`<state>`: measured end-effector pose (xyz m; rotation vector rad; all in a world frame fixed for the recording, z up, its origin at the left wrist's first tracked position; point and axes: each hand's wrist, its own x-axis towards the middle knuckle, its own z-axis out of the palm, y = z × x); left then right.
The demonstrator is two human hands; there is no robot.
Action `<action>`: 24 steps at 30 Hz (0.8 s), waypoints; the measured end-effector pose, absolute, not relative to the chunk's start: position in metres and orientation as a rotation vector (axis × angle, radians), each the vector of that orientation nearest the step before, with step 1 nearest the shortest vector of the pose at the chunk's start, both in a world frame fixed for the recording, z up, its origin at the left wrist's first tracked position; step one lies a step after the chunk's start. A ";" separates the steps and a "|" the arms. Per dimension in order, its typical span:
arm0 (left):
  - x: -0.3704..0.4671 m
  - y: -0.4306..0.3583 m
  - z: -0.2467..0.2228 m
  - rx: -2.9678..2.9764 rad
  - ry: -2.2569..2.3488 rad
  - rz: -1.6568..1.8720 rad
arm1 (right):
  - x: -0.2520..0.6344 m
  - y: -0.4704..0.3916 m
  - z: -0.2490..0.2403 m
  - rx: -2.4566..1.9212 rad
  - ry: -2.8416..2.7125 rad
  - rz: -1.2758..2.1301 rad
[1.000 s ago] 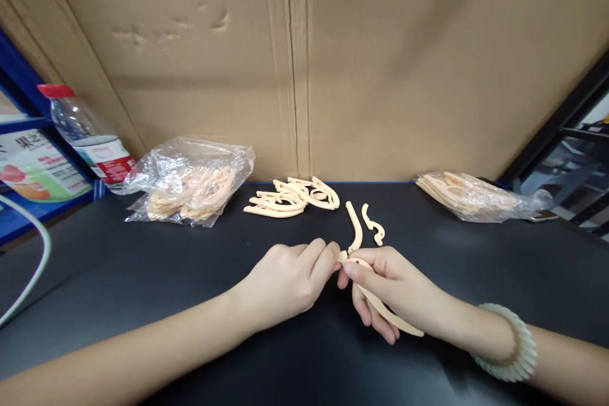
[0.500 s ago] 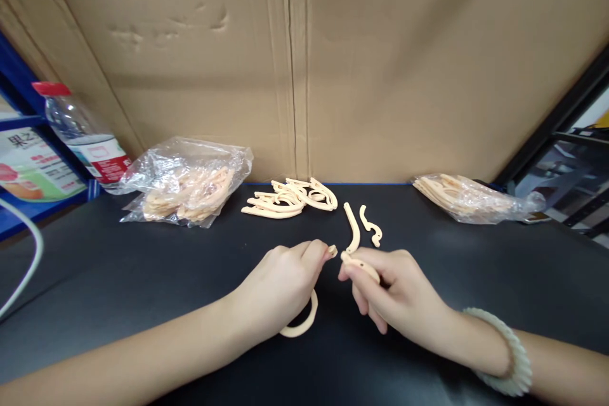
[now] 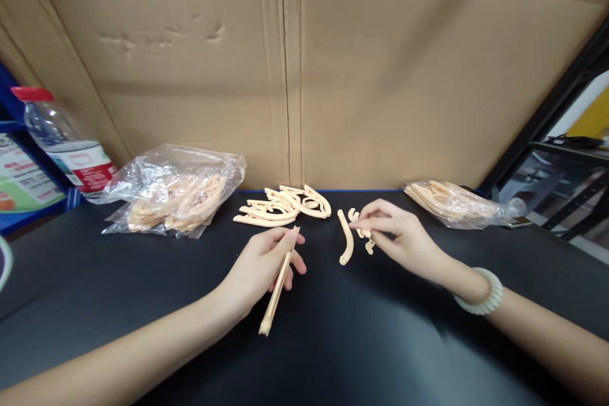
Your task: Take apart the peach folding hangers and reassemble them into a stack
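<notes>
My left hand (image 3: 271, 260) is closed on a beige plastic hanger part (image 3: 276, 301), seen edge-on and slanting down toward me. My right hand (image 3: 404, 238) pinches a small beige hanger piece (image 3: 365, 233), its shape mostly hidden by the fingers. Under those fingertips lies an S-shaped hanger hook (image 3: 370, 246), partly covered from view. Just left of it rests a curved hanger arm (image 3: 346, 238) with a hole at its end. Beyond my left hand, a pile of beige folding hangers (image 3: 269, 212) spreads on the black table (image 3: 314, 355).
A clear bag of hanger parts (image 3: 176, 196) sits at the back left, another bag (image 3: 451, 200) at the back right. Behind the table stands a cardboard wall (image 3: 380, 76). A red-capped bottle (image 3: 71, 146) leans at the far left beside a blue shelf.
My right hand has moved up and right, over the hook. My left hand has shifted left and up, and its part has turned from a visible ring shape to edge-on.
</notes>
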<state>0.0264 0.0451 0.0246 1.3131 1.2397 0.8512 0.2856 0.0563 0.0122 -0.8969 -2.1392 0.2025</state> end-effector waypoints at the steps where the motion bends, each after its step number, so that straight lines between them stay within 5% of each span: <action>1: 0.026 0.045 0.025 1.265 1.243 0.860 | 0.285 0.057 0.007 -0.894 -2.195 0.181; 15: 0.026 0.047 0.019 0.989 1.161 1.122 | 0.286 0.058 0.001 -1.028 -2.332 0.065; 24: 0.028 0.040 0.016 1.200 1.060 1.176 | 0.251 0.014 0.020 -0.589 -2.511 -0.101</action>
